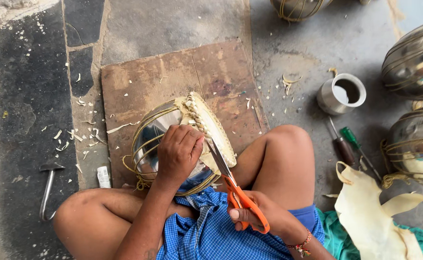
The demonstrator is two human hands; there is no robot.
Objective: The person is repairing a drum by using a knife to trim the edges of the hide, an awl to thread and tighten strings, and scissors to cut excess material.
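Your left hand (177, 154) clamps the steel drum (173, 144); right hand (257, 214) fingers grip orange scissors (238, 195) at the braided rim (197, 113). Slip risk: blades nick your thumb or lacing.

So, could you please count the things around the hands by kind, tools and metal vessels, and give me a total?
Round metal pots: 4, one under the left hand, three others
Metal cup: 1
Scissors, in the right hand: 1
Screwdrivers: 2
Hammer: 1
Total: 9
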